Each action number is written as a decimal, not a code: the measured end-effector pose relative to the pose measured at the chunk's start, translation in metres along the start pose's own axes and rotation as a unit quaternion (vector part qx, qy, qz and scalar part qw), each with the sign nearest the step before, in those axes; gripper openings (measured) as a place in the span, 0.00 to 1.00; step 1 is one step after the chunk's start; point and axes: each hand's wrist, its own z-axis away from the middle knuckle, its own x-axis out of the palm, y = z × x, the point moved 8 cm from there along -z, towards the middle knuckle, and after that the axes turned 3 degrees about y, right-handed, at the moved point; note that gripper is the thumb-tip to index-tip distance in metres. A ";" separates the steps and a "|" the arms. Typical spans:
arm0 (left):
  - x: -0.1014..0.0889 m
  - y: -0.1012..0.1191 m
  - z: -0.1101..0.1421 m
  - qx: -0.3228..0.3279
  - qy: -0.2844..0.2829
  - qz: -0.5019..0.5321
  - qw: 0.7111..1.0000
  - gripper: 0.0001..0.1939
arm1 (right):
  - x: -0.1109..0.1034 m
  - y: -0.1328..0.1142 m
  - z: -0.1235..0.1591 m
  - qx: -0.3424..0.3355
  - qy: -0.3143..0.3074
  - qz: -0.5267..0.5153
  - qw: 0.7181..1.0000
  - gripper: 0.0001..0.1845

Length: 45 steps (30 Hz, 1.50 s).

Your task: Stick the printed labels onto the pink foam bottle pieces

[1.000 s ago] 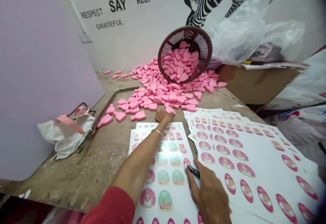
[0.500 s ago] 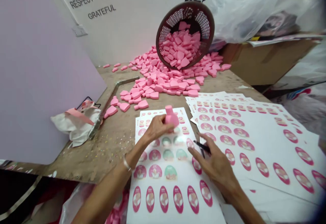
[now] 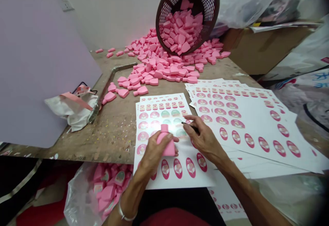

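In my left hand (image 3: 156, 150) is a small pink bottle (image 3: 168, 145), its neck pointing away from me, held above the front sheet of stickers (image 3: 159, 183). The fingers of that hand wrap round its sides. My right hand (image 3: 205, 138) grips a slim black pointed tool (image 3: 190, 127), whose exact kind I cannot make out. Its tip is over the green stickers (image 3: 177, 121) in the upper part of the sheet. Rows of round and oval pink stickers show on the same sheet, partly hidden by my hands.
Many pink bottles (image 3: 154, 70) spill from a tipped brown basket (image 3: 161, 12). More sticker sheets (image 3: 253, 116) fan out on the right. A metal bar (image 3: 106, 82) and a white cloth bag (image 3: 82, 111) lie left. Below the table edge is a plastic bag (image 3: 83, 191) of bottles bearing stickers.
My left hand has picked a pink bottle from the pile and drawn it back over the sheet. My right hand has lifted with the tool toward the green stickers. The view has tilted down.
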 end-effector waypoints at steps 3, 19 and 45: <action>-0.025 -0.018 0.019 -0.076 0.049 0.096 0.991 0.18 | -0.006 0.007 0.013 -0.048 0.058 0.160 0.984 0.16; -0.019 -0.026 0.021 0.010 0.081 -0.058 0.995 0.19 | 0.026 0.004 0.041 -0.206 0.092 0.364 0.904 0.08; -0.027 -0.039 0.021 -0.039 0.112 0.108 0.987 0.30 | 0.007 0.021 0.030 0.000 0.059 0.003 0.998 0.13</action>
